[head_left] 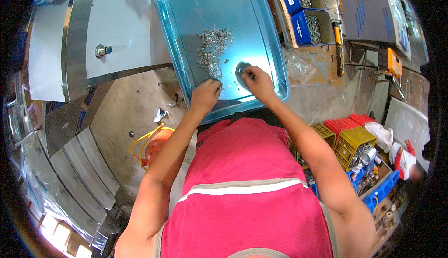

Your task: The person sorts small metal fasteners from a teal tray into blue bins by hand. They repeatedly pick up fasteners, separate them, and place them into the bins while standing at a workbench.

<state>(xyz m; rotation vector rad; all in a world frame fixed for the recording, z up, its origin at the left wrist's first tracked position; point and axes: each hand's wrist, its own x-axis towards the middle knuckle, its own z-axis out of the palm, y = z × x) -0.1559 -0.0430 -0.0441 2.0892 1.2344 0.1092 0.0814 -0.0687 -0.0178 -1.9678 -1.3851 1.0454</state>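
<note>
A large shallow metal tray [182,20] with a blue sheen lies before me. A heap of small silvery screws [213,48] is spread down its middle, with a few loose ones towards the near side. My left hand [206,94] is at the near end of the heap, its fingertips pinched together low over the tray. To the right, my right hand [258,83] has curled fingers above the bright part of the tray, apart from the heap. Anything in either pinch is too small or too hidden to name.
Blue bins [313,27] of screws stand right of the tray, beside a yellow-black tool [338,48]. A white panel [126,29] with a round metal fitting is on the left. Yellow and red crates [354,146] stand at lower right, near another person [406,160].
</note>
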